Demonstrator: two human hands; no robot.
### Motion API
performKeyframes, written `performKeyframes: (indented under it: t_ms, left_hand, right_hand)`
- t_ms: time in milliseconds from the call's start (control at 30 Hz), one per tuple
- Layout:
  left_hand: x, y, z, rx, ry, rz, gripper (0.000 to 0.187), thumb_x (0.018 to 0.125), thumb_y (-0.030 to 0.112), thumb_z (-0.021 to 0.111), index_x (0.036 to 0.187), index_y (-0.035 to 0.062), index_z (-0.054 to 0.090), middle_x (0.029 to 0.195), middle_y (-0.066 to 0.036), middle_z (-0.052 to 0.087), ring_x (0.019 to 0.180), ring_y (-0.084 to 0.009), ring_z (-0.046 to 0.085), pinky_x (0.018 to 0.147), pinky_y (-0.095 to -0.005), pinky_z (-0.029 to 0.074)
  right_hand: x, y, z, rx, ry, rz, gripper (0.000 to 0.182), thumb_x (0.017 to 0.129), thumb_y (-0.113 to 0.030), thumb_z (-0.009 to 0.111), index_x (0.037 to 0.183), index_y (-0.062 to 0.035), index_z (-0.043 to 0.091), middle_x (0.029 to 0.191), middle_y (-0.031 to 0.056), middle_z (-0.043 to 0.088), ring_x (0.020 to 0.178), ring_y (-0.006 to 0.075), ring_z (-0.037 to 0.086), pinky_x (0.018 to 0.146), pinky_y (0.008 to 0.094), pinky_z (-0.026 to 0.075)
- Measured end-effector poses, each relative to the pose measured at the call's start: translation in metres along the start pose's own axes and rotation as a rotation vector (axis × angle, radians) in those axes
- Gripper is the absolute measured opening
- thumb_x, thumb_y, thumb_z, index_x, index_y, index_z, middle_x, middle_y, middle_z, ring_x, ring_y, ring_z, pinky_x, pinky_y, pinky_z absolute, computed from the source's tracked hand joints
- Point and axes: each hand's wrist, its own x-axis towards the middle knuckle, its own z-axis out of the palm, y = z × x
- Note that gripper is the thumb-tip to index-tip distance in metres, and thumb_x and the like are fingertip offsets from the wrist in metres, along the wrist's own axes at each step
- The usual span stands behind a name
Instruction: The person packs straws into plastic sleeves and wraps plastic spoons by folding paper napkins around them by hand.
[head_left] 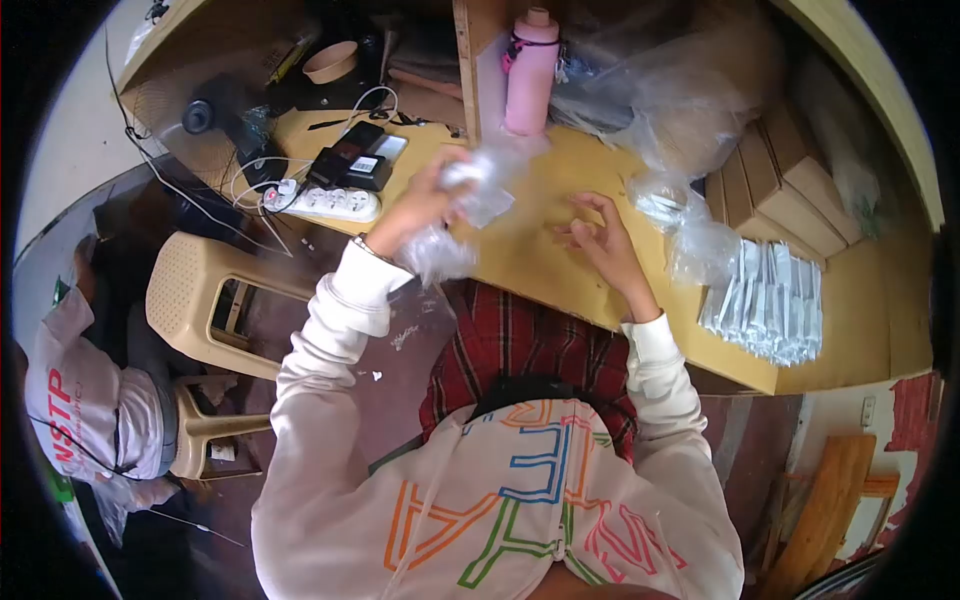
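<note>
My left hand (pixel 428 200) is raised over the table's front edge, its fingers wrapped round clear crinkled plastic (pixel 490 185) that is blurred by motion. More clear plastic (pixel 438 255) hangs below that wrist. Over the yellow table (pixel 540 275), my right hand (pixel 598 240) has its fingers apart and curved, with nothing in them. To its right are clear plastic bags (pixel 700 250) and a row of thin packets in silvery wrapping (pixel 765 305).
A pink bottle (pixel 531 75) stands at the back. Cardboard boxes (pixel 780 180) are at the right. A power strip (pixel 330 203) and black devices (pixel 352 155) lie left. Below are a plastic stool (pixel 185 300) and a seated person (pixel 100 400).
</note>
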Motion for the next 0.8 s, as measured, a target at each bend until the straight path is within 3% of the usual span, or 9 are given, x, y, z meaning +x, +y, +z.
performKeyframes:
  t_ms: [133, 233, 333, 433, 467, 567, 667, 733, 800]
  left_hand:
    - [0.062, -0.092, -0.076, -0.328, 0.419, 0.168, 0.018, 0.086, 0.008, 0.059, 0.104, 0.0068, 0.055, 0.093, -0.007, 0.061, 0.069, -0.0189, 0.062, 0.058, -0.0334, 0.05]
    - [0.131, -0.177, -0.124, 0.325, 0.622, 0.203, 0.021, 0.079, 0.013, 0.065, 0.099, 0.0067, 0.062, 0.094, -0.013, 0.065, 0.075, -0.0288, 0.065, 0.065, -0.0404, 0.051]
    - [0.154, -0.176, -0.12, 0.463, 0.556, 0.017, 0.029, 0.075, 0.022, 0.064, 0.1, 0.0085, 0.066, 0.097, -0.018, 0.066, 0.084, -0.0357, 0.065, 0.073, -0.0449, 0.051]
    - [0.164, -0.146, -0.104, 1.121, 0.511, 0.082, 0.029, 0.077, 0.025, 0.058, 0.098, 0.0092, 0.068, 0.097, -0.019, 0.066, 0.088, -0.0361, 0.064, 0.077, -0.0521, 0.048]
    - [0.22, -0.213, -0.121, 1.179, 0.636, 0.024, 0.027, 0.077, 0.02, 0.051, 0.097, 0.0092, 0.068, 0.097, -0.019, 0.066, 0.092, -0.0356, 0.063, 0.073, -0.0604, 0.044]
    - [0.208, -0.179, -0.12, 1.316, 0.326, 0.014, 0.029, 0.077, 0.019, 0.052, 0.101, 0.0091, 0.065, 0.099, -0.02, 0.065, 0.098, -0.0344, 0.06, 0.069, -0.0644, 0.04]
    - [0.229, -0.203, -0.122, -0.05, 0.549, -0.035, 0.024, 0.077, 0.021, 0.054, 0.093, 0.0073, 0.066, 0.092, -0.022, 0.065, 0.087, -0.0378, 0.062, 0.063, -0.0514, 0.046]
    - [0.227, -0.2, -0.12, -0.331, 0.524, -0.053, 0.023, 0.078, 0.02, 0.055, 0.093, 0.0047, 0.063, 0.086, -0.019, 0.064, 0.077, -0.0356, 0.061, 0.061, -0.0459, 0.046]
    - [0.22, -0.198, -0.125, -0.278, 0.434, -0.08, 0.023, 0.079, 0.018, 0.055, 0.094, 0.0019, 0.058, 0.078, -0.01, 0.061, 0.066, -0.0292, 0.057, 0.06, -0.0406, 0.045]
  right_hand:
    - [0.003, -0.008, -0.003, -0.019, 0.011, 0.042, 0.033, 0.094, -0.017, 0.056, 0.123, -0.0038, 0.044, 0.1, 0.005, 0.059, 0.089, 0.0106, 0.06, 0.076, 0.0225, 0.047]
    - [-0.001, -0.012, -0.007, -0.086, 0.017, 0.06, 0.029, 0.095, -0.015, 0.055, 0.119, -0.0023, 0.048, 0.106, 0.0058, 0.057, 0.091, 0.0116, 0.059, 0.078, 0.023, 0.047]
    - [-0.01, -0.015, -0.014, -0.214, 0.065, -0.029, 0.025, 0.093, -0.013, 0.057, 0.115, -0.0015, 0.051, 0.115, 0.007, 0.054, 0.095, 0.013, 0.059, 0.08, 0.0237, 0.047]
    - [-0.019, -0.021, -0.024, -0.346, 0.07, -0.018, 0.023, 0.092, -0.012, 0.057, 0.112, -0.0012, 0.054, 0.122, 0.0081, 0.05, 0.097, 0.0148, 0.058, 0.082, 0.0254, 0.047]
    - [-0.021, -0.021, -0.027, -0.371, 0.072, -0.024, 0.023, 0.092, -0.012, 0.057, 0.112, -0.0013, 0.055, 0.122, 0.0083, 0.05, 0.097, 0.0153, 0.058, 0.082, 0.0259, 0.047]
    - [-0.025, -0.021, -0.033, -0.421, 0.079, -0.03, 0.022, 0.091, -0.011, 0.057, 0.111, -0.0015, 0.056, 0.123, 0.0092, 0.05, 0.098, 0.0169, 0.058, 0.083, 0.0275, 0.047]
    - [-0.022, -0.02, -0.034, -0.454, 0.076, -0.053, 0.021, 0.092, -0.012, 0.056, 0.11, -0.0013, 0.057, 0.123, 0.0105, 0.05, 0.103, 0.0191, 0.055, 0.085, 0.0292, 0.046]
    - [-0.02, -0.025, -0.031, -0.514, 0.062, -0.096, 0.021, 0.092, -0.012, 0.055, 0.11, -0.001, 0.057, 0.123, 0.0114, 0.05, 0.107, 0.0206, 0.053, 0.087, 0.0301, 0.046]
    - [-0.018, -0.03, -0.029, -0.524, 0.043, -0.085, 0.021, 0.092, -0.011, 0.055, 0.111, -0.0008, 0.057, 0.123, 0.0121, 0.05, 0.11, 0.0217, 0.052, 0.088, 0.0307, 0.045]
